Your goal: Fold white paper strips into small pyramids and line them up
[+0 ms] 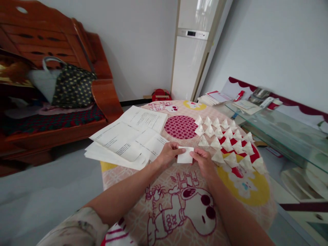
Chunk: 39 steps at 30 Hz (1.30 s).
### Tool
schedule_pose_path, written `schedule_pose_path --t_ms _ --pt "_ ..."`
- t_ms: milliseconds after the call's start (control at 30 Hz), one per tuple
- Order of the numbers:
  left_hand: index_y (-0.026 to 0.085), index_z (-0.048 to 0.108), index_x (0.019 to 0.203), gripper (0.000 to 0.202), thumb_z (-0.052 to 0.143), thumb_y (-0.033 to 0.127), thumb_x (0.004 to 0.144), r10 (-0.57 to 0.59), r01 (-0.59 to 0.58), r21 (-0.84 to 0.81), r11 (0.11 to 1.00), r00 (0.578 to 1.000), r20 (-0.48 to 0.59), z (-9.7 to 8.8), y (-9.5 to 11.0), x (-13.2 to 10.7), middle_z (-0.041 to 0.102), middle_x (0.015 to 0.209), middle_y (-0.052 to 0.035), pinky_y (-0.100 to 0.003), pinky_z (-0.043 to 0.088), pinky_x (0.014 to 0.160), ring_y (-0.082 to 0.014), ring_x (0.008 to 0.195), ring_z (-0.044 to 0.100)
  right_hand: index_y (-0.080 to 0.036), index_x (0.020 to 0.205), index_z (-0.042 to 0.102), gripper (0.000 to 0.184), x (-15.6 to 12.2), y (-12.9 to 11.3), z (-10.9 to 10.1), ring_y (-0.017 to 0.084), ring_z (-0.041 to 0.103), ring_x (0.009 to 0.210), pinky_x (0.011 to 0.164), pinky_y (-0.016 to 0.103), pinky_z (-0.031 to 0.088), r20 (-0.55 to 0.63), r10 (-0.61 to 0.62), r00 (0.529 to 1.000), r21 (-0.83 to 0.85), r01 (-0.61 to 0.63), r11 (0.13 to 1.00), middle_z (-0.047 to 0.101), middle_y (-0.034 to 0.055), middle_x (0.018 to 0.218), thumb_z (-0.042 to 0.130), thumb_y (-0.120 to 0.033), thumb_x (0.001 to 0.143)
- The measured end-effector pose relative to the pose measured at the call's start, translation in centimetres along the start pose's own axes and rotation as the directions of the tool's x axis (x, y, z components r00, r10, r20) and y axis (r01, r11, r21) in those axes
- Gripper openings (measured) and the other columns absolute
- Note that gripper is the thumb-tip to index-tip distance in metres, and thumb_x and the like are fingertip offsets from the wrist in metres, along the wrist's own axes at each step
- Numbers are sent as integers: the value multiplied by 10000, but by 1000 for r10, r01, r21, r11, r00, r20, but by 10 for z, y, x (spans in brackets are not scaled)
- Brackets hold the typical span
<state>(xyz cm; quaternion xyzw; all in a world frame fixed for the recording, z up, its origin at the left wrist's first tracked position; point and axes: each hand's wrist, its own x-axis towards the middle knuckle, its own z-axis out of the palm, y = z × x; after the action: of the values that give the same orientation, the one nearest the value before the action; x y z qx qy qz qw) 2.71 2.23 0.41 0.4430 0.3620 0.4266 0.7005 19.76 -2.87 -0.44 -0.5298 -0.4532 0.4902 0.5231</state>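
Sees, leftmost, a bench (104, 90) with bags (74, 85), then printed sheets (120, 136) spread on the left of the counter (139, 218). Pinches a white square (185, 156) over the counter's middle, by its left side in the left hand's grip (169, 153) and its right side in the right hand's grip (203, 160). Further right, sees pyramids (227, 145) in rows, then a glass stand (294, 126).
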Motion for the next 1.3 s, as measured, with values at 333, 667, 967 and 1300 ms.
schedule_pose_path --t_ms 333,667,967,1300 --pt "159 518 532 468 779 508 702 82 -80 40 996 995 -59 -3 5 -11 468 496 29 -230 288 472 -68 463 386 -223 555 611 306 -8 -10 8 157 492 539 544 293 399 21 -61 998 -104 63 993 571 0 538 684 -413 782" --pt "135 647 666 451 803 557 681 -50 15 237 971 988 144 -8 0 -5 594 549 -9 -211 366 422 -96 443 502 -224 597 600 289 -5 -1 3 150 478 510 472 289 374 -93 -56 994 -33 53 998 557 -10 548 696 -423 784" --pt "113 743 852 421 835 483 674 -49 16 171 985 980 192 -5 -1 -6 715 744 -77 -225 456 461 -139 550 606 -219 633 635 271 -5 1 7 147 485 481 447 288 375 -106 -47 993 3 48 999 579 -6 546 714 -434 777" --pt "109 711 822 419 802 507 729 -49 3 261 965 984 170 -7 -4 -5 658 601 -33 -199 346 364 -86 391 502 -205 644 637 269 -8 -3 11 144 486 473 419 278 395 -88 12 996 79 -5 997 585 -4 542 733 -431 754"
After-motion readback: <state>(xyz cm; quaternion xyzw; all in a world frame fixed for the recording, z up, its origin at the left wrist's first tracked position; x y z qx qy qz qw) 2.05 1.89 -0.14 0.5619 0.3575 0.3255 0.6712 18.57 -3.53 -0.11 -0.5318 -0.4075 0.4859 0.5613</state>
